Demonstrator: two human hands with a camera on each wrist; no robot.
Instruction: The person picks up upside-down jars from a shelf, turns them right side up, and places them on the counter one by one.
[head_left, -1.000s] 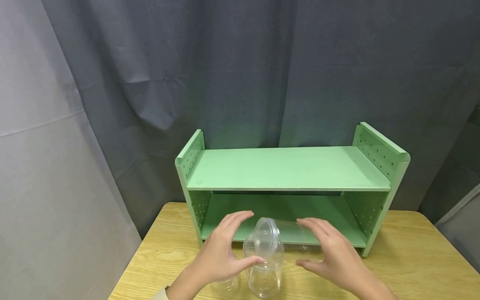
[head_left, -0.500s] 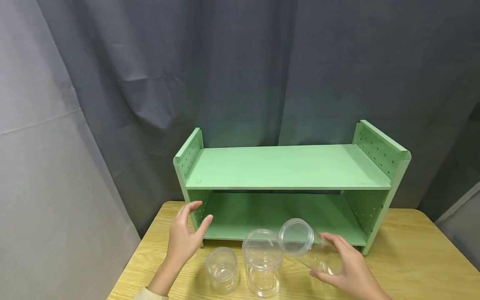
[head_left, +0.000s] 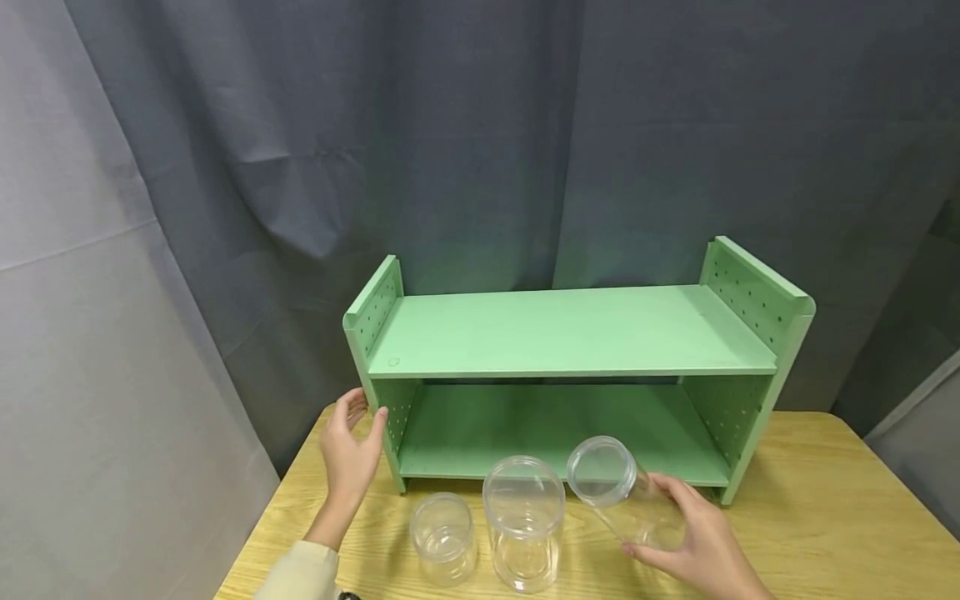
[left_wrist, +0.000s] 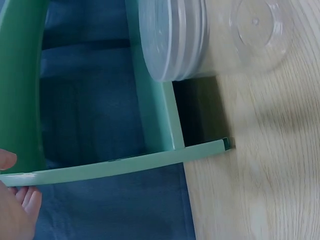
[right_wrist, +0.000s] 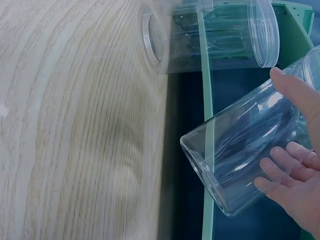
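A green two-tier shelf stands on the table. My left hand is at its left side panel, thumb on the inner side and fingers on the outer side, gripping the edge. My right hand holds a clear cylindrical jar, thumb on one side and fingers on the other. That jar tilts with its round rimmed end up and to the left, in front of the lower shelf board. Left of it, a wide clear jar and a shorter clear jar stand upright on the table.
The wooden table extends to the right of the shelf. A dark grey curtain hangs close behind it, and a lighter grey curtain hangs on the left.
Both hands were raised near the tilted jar. My left hand has moved left to the shelf's side panel. My right hand has taken hold of the jar and turned its rim toward the camera.
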